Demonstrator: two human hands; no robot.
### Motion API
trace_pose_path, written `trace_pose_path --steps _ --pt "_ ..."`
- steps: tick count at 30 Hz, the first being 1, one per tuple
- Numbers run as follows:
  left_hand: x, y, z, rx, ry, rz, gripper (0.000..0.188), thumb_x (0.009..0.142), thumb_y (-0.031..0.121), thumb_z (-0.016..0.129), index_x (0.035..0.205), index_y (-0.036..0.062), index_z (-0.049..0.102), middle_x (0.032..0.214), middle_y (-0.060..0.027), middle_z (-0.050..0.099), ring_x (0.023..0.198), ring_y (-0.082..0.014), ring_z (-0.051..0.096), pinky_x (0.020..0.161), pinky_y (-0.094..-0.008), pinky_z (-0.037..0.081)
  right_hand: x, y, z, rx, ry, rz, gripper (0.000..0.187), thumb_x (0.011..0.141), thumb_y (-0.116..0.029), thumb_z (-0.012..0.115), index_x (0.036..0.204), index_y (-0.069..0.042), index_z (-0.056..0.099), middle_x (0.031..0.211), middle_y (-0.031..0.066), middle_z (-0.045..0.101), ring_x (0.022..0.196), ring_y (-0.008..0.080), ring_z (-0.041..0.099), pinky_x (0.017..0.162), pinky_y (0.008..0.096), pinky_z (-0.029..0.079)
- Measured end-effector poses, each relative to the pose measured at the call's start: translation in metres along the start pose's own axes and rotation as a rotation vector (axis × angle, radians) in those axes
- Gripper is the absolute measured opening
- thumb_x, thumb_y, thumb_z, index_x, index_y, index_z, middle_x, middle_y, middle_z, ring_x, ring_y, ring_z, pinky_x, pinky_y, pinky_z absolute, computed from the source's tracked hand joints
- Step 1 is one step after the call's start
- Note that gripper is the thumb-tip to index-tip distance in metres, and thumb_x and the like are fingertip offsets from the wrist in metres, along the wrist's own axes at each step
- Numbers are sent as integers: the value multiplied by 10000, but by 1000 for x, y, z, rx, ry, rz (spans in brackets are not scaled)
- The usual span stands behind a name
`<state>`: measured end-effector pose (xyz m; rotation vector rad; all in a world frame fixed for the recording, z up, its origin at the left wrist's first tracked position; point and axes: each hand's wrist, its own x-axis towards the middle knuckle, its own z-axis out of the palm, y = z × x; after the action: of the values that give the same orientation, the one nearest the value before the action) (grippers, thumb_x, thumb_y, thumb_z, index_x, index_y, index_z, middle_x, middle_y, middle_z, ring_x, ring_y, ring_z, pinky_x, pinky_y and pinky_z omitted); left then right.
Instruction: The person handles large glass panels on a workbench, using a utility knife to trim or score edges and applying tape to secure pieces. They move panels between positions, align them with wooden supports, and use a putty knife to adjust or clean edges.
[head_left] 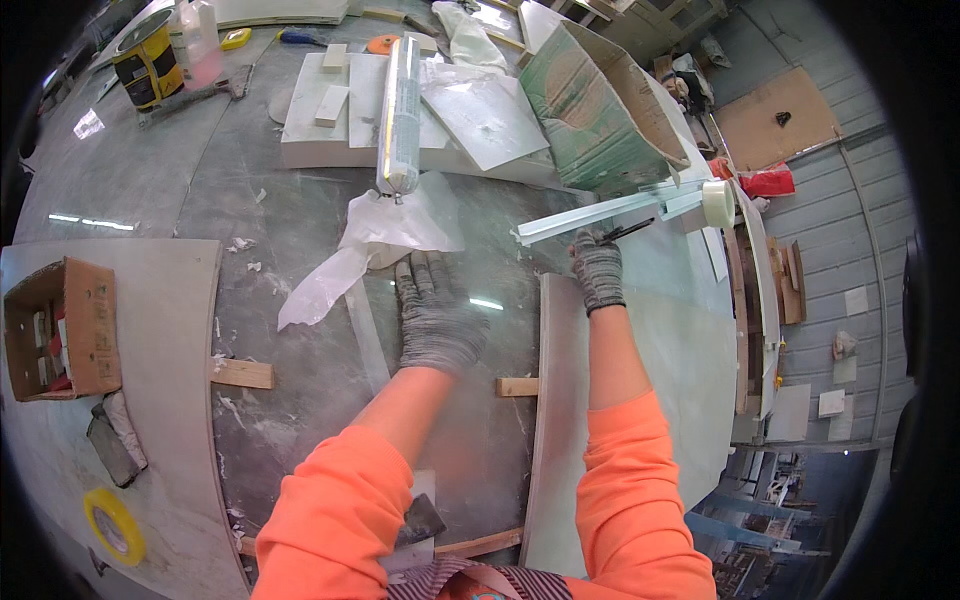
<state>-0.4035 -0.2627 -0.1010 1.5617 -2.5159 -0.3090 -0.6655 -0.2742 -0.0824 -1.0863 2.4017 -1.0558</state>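
head view: the gloved left hand (435,315) lies flat, fingers apart, on the grey stone table (290,200), touching crumpled white plastic wrap (375,240) below a sealant tube (400,105). the gloved right hand (598,268) has fingers clamped on a thin black tool (630,230) at the pale slab (660,350) edge, near a tape roll (716,202).

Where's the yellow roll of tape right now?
In the head view, the yellow tape roll lies flat at the lower left on the pale slab, beyond the left sleeve and below the open cardboard box.
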Motion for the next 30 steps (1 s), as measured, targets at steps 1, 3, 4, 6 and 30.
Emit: trace_pose_path --steps 1,3,4,6,30 --pt "0 0 0 -12 -12 -1 870 822 436 552 1445 -101 270 1494 -300 281 1426 -452 191 1172 -571 51 -1 -2 2 -322 224 -234 365 879 -310 545 991 19 654 881 197 696 850 387 658 816 435 506" --pt "0 0 0 -29 -20 -1 858 826 429 541 1443 -104 273 1492 -303 284 1425 -451 194 1171 -574 50 -1 -5 3 -514 161 -279 356 890 -304 560 963 33 645 861 218 692 815 403 646 781 452 510" --pt "-1 0 0 -35 -19 -3 856 826 423 540 1444 -105 272 1492 -303 284 1424 -452 195 1171 -575 51 0 -5 3 -589 53 -160 358 891 -311 554 946 31 645 842 218 690 794 406 645 759 455 513" --pt "0 0 0 -37 -7 -1 853 825 412 539 1445 -106 269 1493 -304 283 1423 -452 198 1170 -575 52 3 -5 4 -411 -147 105 377 892 -330 544 940 30 643 827 227 685 786 415 645 742 462 515" --pt "1 2 -5 -20 -65 -14 867 826 429 569 1454 -84 261 1511 -278 258 1444 -425 161 1182 -542 31 64 137 -170 -702 360 281 451 913 -393 443 1060 -29 665 983 273 664 992 429 627 851 489 498"
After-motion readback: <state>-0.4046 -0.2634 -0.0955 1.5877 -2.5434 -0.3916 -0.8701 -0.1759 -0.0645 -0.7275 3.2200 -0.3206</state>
